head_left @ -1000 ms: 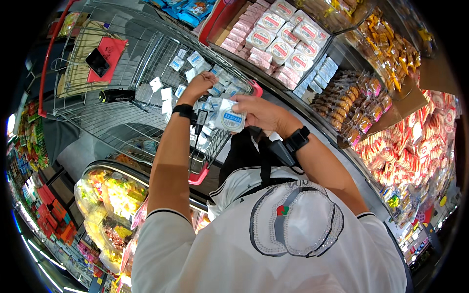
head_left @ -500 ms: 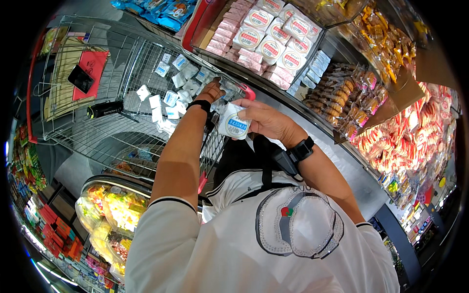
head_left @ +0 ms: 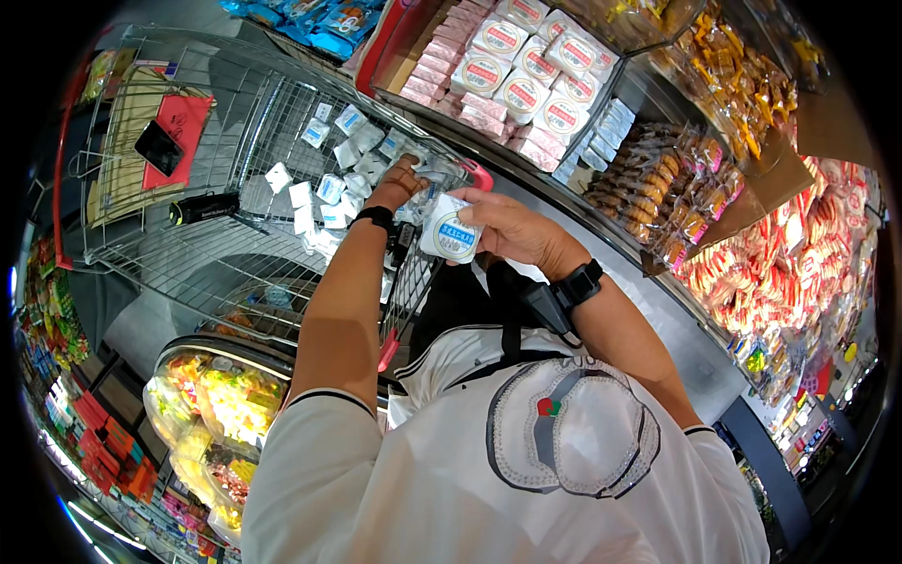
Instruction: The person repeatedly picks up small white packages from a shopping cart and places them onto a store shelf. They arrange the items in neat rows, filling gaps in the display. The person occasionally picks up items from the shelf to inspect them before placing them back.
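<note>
My right hand [head_left: 512, 230] grips a small white square packet [head_left: 453, 228] with a round printed emblem and a blue band, held in front of my body by the cart's edge. Thumb and fingers pinch its right side. Over the shopping cart's near end, my left hand [head_left: 399, 181] reaches among several similar white-and-blue packets [head_left: 331, 189] lying loose in the wire basket. Its fingers are curled, and what they hold, if anything, is hidden. The metal shopping cart [head_left: 258, 155] stands to my left, its red handle end [head_left: 477, 176] close to my hands.
A bin of pink-and-white wrapped packets [head_left: 503, 70] stands ahead, with bagged biscuits [head_left: 653, 183] and red-striped wrapped goods [head_left: 761, 263] to its right. A phone [head_left: 158, 148] lies on a red folder [head_left: 188, 122] in the cart. Clear tubs of sweets [head_left: 225, 404] stand at lower left.
My left hand has shifted slightly left and down over the packets in the cart. The packet in my right hand has tilted a little; the grip stays the same.
</note>
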Motion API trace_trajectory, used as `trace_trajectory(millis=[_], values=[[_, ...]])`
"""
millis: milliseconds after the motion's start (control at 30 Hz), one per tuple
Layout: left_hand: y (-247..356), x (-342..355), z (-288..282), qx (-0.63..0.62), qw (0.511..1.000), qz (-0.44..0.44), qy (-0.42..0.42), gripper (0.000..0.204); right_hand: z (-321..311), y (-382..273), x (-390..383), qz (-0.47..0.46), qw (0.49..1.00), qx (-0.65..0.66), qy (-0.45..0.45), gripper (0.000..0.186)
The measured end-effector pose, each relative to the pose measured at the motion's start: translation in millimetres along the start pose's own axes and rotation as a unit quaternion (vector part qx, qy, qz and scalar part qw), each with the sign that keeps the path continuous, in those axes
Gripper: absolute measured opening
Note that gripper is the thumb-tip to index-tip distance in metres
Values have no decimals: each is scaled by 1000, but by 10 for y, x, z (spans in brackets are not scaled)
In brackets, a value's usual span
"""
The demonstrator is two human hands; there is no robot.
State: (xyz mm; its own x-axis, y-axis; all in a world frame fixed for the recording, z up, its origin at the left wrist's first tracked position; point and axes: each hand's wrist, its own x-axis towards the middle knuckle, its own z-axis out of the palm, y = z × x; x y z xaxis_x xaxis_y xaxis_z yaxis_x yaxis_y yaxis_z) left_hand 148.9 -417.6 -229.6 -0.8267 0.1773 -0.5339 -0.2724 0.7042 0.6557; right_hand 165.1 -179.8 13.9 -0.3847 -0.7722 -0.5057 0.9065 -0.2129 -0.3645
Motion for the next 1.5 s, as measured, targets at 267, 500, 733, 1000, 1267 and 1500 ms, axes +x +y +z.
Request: trace_trajectory(millis=[267, 500, 733, 1000, 1267, 1500], values=[[658, -792, -995, -421, 897, -115, -68, 32, -18, -20, -9, -15, 1000, -14, -6, 51], [1139, -1385, -1388, -477, 876, -63, 27, 43, 6, -19, -15, -13, 1000, -19, -9, 36], [1506, -1787, -1444, -443, 886, -30, 132, 33, 70, -73, -113, -59, 997, -34, -33, 42], [1987, -2267, -1388, -511, 839, -8, 186, 28, 69, -115, -274, -132, 990, -52, -8, 33], [2636, -2414, -859, -499, 857, -9, 126, 27, -44, -181, -581, -175, 984, -27, -11, 40], [2973, -2229, -444, -463, 882, 2, 86, 31, -266, -347, -1152, -163, 981, -105, -5, 54]])
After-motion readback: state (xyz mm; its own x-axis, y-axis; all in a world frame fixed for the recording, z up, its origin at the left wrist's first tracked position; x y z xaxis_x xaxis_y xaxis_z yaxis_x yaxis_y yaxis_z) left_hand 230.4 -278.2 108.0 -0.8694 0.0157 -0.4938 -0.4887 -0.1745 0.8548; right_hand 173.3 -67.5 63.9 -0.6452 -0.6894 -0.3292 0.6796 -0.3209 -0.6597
